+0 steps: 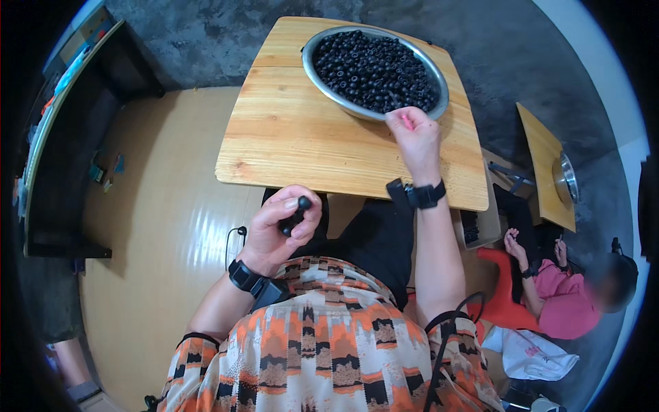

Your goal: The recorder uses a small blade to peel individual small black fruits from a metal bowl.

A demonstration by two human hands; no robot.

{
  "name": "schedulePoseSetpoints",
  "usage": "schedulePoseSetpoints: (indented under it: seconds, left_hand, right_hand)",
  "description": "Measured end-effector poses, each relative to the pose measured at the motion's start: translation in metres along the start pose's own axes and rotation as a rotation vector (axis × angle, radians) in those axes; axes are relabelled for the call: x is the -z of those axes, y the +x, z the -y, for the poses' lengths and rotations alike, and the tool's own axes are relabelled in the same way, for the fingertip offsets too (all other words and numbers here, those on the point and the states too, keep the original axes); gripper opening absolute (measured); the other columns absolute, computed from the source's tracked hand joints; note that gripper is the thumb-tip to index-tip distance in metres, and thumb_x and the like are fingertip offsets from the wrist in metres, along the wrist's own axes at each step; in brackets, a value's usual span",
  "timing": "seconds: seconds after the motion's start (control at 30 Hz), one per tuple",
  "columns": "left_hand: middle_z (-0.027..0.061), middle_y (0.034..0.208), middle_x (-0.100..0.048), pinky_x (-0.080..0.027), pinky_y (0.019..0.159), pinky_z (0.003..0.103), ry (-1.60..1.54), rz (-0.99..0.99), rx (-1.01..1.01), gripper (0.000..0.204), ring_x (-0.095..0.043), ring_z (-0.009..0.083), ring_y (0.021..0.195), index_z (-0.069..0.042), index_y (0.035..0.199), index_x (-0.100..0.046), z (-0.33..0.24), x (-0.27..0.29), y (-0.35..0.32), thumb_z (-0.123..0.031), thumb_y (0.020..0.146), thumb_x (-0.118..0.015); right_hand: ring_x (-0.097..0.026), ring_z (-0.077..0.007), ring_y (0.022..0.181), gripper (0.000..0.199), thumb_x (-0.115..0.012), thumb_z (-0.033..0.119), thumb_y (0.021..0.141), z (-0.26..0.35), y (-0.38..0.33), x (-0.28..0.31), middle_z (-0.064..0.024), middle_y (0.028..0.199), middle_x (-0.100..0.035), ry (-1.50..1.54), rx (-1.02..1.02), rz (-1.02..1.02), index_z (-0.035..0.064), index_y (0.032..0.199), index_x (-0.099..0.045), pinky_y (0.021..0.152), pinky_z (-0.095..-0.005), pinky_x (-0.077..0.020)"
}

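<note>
A wide metal bowl point(310, 65) stands at the far side of the wooden table point(274, 130), filled with small, round black pieces point(374, 69), many with a hole in them. At its near right rim, my right hand point(421, 144) is closed in a pinch on a small pink object point(407, 121) whose kind I cannot make out. My left hand point(271, 230) is in front of the table's near edge, above my lap. Its fingers curl round a black piece with rounded ends point(295, 216); the fingers partly hide it, and it may be more than one piece.
On the right, a person in pink point(566, 309) sits by another wooden table point(539, 158) bearing a metal bowl point(568, 177). A box point(489, 223) with dark contents is beside my table's right edge. A white bag point(539, 353) lies lower right. A dark desk point(65, 137) lines the left.
</note>
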State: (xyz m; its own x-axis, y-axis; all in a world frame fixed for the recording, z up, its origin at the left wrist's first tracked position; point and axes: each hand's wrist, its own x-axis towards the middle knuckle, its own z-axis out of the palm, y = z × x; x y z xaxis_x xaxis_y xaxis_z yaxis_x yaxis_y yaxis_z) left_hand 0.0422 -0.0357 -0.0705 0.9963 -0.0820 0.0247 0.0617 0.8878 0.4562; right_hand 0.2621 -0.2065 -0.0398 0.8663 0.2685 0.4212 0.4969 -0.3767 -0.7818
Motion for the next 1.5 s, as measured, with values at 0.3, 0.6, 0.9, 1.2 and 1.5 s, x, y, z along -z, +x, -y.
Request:
schedulePoseSetpoints:
  seconds: [0.3,0.6,0.9,1.2,1.5]
  left_hand:
    - [0.0113,0.086,-0.050,-0.037,0.042,0.021,-0.086,-0.065,-0.035,0.027,-0.046,0.0141,0.062,0.002,0.103,-0.057,-0.003,0.013,0.011,-0.021,0.089,-0.056]
    - [0.0099,0.086,-0.052,-0.035,0.042,0.020,-0.056,-0.172,0.009,0.023,-0.046,0.0128,0.062,-0.001,0.095,-0.057,0.003,0.017,0.012,-0.023,0.096,-0.054]
    - [0.0062,0.083,-0.050,-0.032,0.041,0.016,0.074,-0.229,0.026,0.017,-0.043,0.0098,0.062,-0.001,0.097,-0.058,0.000,0.011,0.012,-0.017,0.093,-0.059]
    - [0.0029,0.081,-0.052,-0.030,0.043,0.016,0.222,-0.314,0.029,0.031,-0.045,0.0066,0.062,0.001,0.117,-0.058,-0.004,-0.013,0.022,-0.016,0.092,-0.062]
    - [0.0025,0.079,-0.058,-0.030,0.043,0.017,0.210,-0.302,0.019,0.024,-0.048,0.0060,0.059,-0.001,0.112,-0.063,-0.001,-0.018,0.011,-0.015,0.093,-0.061]
  right_hand:
    - [-0.066,-0.0363,0.083,0.018,-0.072,0.026,0.079,-0.007,0.067,0.023,-0.0170,0.084,-0.069,-0.818,-0.073,0.055,0.0087,0.085,-0.071,0.072,-0.0451,-0.0514]
    - [-0.066,-0.0338,0.083,0.019,-0.074,0.025,0.076,-0.012,0.074,0.018,-0.0160,0.084,-0.069,-0.862,-0.030,0.074,0.0098,0.087,-0.072,0.071,-0.0441,-0.0517]
    - [-0.052,-0.0030,0.059,0.019,-0.076,0.013,0.077,-0.018,0.036,0.025,0.0018,0.067,-0.063,-0.022,0.073,-0.013,0.0008,0.091,-0.071,0.055,-0.0197,-0.0417]
    - [-0.044,0.0020,0.060,0.014,-0.066,0.007,0.088,0.036,-0.074,-0.003,0.0074,0.070,-0.058,0.927,-0.316,0.436,-0.0022,0.099,-0.068,0.054,-0.0143,-0.0324]
    - [-0.044,0.0001,0.062,0.013,-0.072,0.004,0.084,0.069,-0.104,-0.024,0.0061,0.069,-0.056,0.651,-0.115,0.337,-0.0036,0.093,-0.068,0.053,-0.0156,-0.0365]
